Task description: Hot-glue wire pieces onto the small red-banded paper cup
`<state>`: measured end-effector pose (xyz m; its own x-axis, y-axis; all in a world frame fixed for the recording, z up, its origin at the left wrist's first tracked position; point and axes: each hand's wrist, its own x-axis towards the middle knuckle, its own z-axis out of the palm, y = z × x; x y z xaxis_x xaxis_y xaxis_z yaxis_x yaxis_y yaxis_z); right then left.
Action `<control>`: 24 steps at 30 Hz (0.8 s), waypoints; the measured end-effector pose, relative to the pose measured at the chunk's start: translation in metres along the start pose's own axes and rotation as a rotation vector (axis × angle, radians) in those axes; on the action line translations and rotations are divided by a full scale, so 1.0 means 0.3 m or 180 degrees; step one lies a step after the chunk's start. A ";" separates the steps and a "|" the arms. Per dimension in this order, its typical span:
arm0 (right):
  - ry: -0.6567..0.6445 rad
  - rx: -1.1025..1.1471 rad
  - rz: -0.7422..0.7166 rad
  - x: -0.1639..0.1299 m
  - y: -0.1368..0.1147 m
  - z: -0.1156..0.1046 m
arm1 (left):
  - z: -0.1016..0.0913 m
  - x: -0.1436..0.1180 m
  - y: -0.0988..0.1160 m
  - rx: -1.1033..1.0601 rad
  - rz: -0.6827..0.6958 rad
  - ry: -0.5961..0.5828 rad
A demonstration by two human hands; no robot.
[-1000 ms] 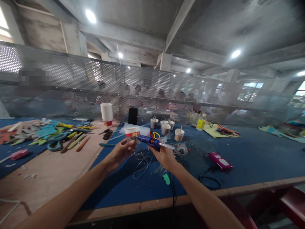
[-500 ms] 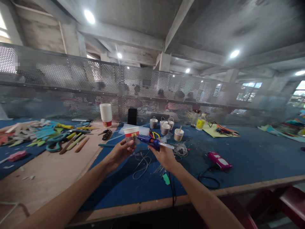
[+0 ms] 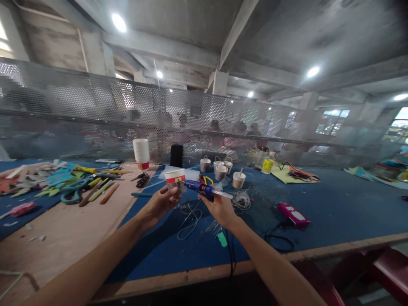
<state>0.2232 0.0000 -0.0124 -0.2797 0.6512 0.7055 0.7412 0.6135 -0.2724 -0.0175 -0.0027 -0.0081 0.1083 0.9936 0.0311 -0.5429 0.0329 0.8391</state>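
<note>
Between the fingers of my left hand (image 3: 162,204) is a small paper cup (image 3: 175,175), white at the rim with a red band and a grey wrapped lower part. My right hand (image 3: 220,208) is closed round a blue hot glue gun (image 3: 199,187), a clear glue stick jutting from its back end. The nozzle points left, right at the cup's side; whether it touches I cannot tell. Beneath my hands, loose grey cord (image 3: 190,225) lies on the blue table surface. A coil of grey cord (image 3: 241,200) sits just right of my right hand.
Several wrapped cups (image 3: 220,172) with handles stand behind my hands, beside a cup with a stick (image 3: 239,179). A stack of paper cups (image 3: 141,153) and a phone (image 3: 176,156) are at the back. Scissors (image 3: 72,193) lie left, a magenta device (image 3: 293,214) right.
Almost nothing differs. The cup in my left hand is turned or tilted very slightly; the glue gun stays at its side.
</note>
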 end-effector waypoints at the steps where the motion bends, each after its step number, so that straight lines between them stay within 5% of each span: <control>1: 0.0001 0.0010 0.0007 0.000 -0.001 -0.001 | 0.001 0.000 0.000 -0.0004 0.0001 0.0012; 24: -0.0060 0.0047 0.0148 0.007 0.005 -0.007 | 0.006 -0.004 0.007 -0.0035 -0.0034 0.0041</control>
<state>0.2250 0.0016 -0.0101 -0.2566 0.6873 0.6795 0.7447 0.5888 -0.3143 -0.0173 -0.0039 -0.0054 0.1036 0.9945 0.0153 -0.5509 0.0446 0.8333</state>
